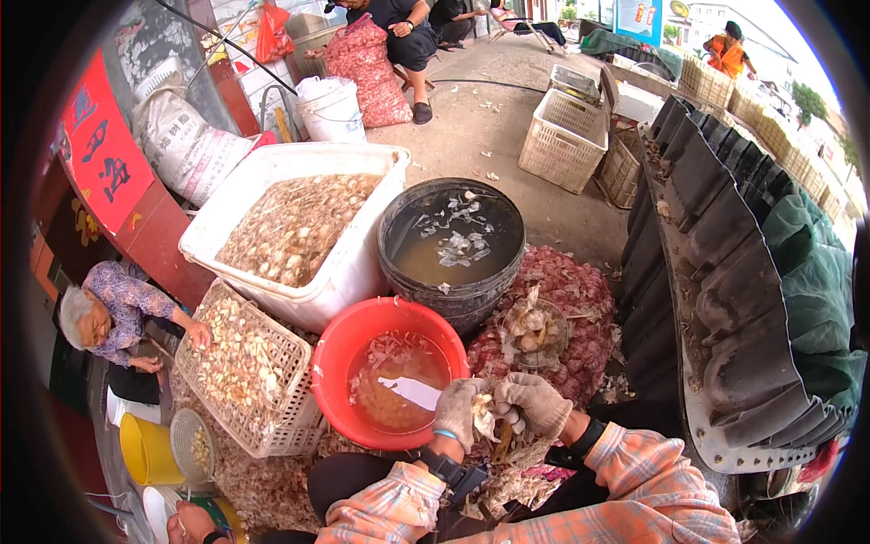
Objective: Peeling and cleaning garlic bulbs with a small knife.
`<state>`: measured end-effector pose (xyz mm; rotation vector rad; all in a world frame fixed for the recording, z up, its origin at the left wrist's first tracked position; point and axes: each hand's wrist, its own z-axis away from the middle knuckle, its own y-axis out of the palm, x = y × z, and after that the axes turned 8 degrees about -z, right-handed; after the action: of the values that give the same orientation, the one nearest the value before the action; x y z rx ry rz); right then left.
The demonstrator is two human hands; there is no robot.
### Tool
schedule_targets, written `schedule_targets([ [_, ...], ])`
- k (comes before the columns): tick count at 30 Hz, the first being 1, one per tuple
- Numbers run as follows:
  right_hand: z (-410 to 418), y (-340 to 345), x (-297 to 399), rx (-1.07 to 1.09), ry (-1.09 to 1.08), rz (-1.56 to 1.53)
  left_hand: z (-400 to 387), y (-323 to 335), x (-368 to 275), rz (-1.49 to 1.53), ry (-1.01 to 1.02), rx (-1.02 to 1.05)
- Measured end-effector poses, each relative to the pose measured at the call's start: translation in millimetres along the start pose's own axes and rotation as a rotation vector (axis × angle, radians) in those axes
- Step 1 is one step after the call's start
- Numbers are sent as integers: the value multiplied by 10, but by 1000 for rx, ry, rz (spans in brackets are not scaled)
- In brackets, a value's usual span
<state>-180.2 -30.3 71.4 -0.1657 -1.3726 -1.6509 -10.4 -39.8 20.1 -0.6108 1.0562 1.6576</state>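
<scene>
My left hand [461, 411], in a grey work glove, is closed on a garlic bulb [483, 416] with loose papery skin. Close beside it, my right hand [537, 406], gloved too, has its fingers bent against the garlic; whether it grips a piece is hidden. To their left stands a red plastic basin [331, 401] of cloudy water with peeled cloves and skins. Above the hands, a small wire basket [552, 347] of garlic bulbs rests on a red mesh sack of garlic [584, 306]. A black bucket [442, 299] of water with floating skins is behind the basin.
A white tub [326, 294] full of garlic bulbs stands beyond the basin. Left of the basin, a plastic crate [299, 360] holds cloves, with a co-worker's hand [198, 334] over it. Another person's hand [194, 522] is at lower left. A dark corrugated barrier [734, 299] rises on the right.
</scene>
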Motion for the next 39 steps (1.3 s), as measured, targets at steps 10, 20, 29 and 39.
schedule_targets([
  [10,30,64,-79,-46,-418,1022,93,113,15,-133,92,-64],
  [20,75,110,121,-54,-289,875,167,157,-124,-293,154,120],
  [29,113,177,64,-204,-343,1060,204,190,-109,-492,282,3],
  [39,67,141,158,-184,-161,796,227,203,-169,-352,292,143],
])
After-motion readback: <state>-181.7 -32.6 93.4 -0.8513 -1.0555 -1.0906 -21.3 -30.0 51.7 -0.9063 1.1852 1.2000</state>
